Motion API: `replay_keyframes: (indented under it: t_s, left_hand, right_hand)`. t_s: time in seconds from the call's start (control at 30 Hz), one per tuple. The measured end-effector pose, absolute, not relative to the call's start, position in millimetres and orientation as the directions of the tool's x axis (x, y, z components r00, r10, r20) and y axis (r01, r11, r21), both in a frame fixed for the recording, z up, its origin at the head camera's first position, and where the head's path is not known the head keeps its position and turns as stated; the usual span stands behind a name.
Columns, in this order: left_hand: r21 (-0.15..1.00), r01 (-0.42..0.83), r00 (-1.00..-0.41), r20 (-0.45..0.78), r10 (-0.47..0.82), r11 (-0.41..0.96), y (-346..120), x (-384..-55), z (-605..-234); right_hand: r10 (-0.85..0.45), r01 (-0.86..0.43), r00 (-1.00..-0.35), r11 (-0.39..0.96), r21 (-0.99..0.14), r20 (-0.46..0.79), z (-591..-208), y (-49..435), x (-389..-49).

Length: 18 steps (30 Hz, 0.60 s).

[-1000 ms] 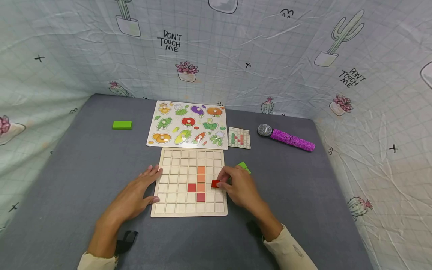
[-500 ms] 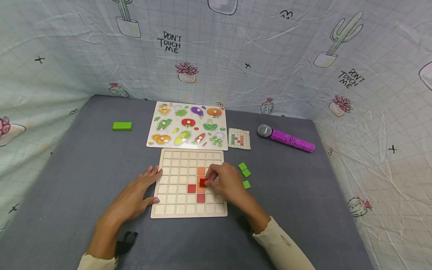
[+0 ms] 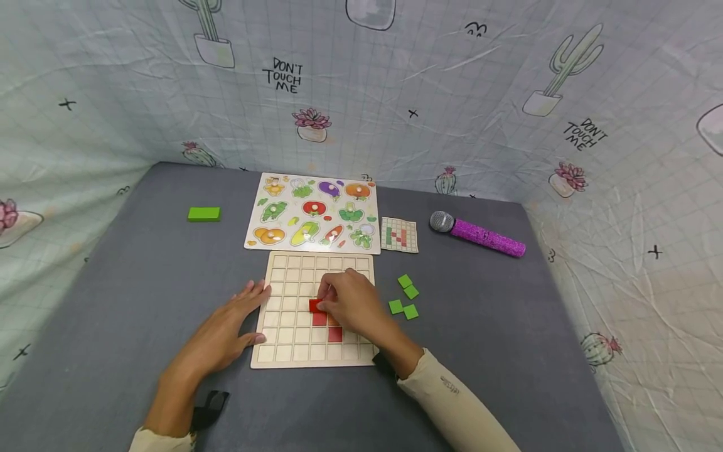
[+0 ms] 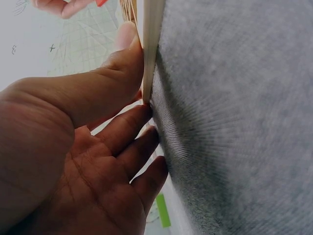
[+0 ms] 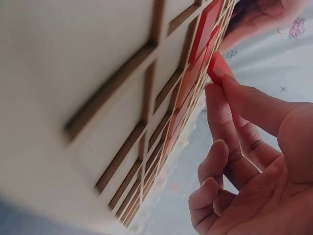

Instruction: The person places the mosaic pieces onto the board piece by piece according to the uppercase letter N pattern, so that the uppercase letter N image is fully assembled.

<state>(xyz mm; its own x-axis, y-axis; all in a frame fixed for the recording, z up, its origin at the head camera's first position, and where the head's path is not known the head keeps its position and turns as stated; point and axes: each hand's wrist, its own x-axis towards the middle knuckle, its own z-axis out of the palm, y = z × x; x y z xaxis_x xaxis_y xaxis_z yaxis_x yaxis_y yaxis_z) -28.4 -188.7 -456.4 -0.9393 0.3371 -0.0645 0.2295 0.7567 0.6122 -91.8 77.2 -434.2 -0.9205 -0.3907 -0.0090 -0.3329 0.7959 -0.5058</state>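
In the head view my right hand (image 3: 353, 304) is over the wooden grid board (image 3: 277, 353), pinching a red square tile (image 3: 314, 306) between thumb and fingertips. The right wrist view shows that tile (image 5: 220, 67) tilted, close over the grid. Below it, one red tile (image 3: 319, 319) lies in a cell, with another red tile (image 3: 335, 334) lower right. An orange tile (image 3: 333, 321) shows partly beneath the right hand, which hides cells above it. My left hand (image 3: 223, 333) rests against the board's left edge, fingers extended, thumb (image 4: 124, 54) at the rim in the left wrist view.
Several green tiles (image 3: 410, 292) lie right of the board. Behind it are a vegetable peg puzzle (image 3: 255, 220) and a small pattern card (image 3: 399, 235). A purple microphone (image 3: 480, 233) lies at back right, a green block (image 3: 204, 215) at back left. Patterned cloth (image 3: 361, 144) walls the table.
My right hand has carried the red tile leftward across the board, from the right-hand columns to above the set red tile. The green tiles have come into sight. My left hand stays put.
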Motion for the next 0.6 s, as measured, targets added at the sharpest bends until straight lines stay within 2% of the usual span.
replay_keyframes:
  t_s: [0.27, 0.6]
  left_hand:
    - [0.617, 0.231, -0.940, -0.058, 0.336, 0.752, -188, -29, -457]
    - [0.613, 0.241, -0.940, -0.047, 0.339, 0.753, -188, -29, -458]
  right_hand:
    - [-0.406, -0.367, -0.914, 0.811, -0.456, 0.013, -437, 59, -97]
    - [-0.414, -0.378, -0.910, 0.849, -0.369, -0.019, -440, 49, -100]
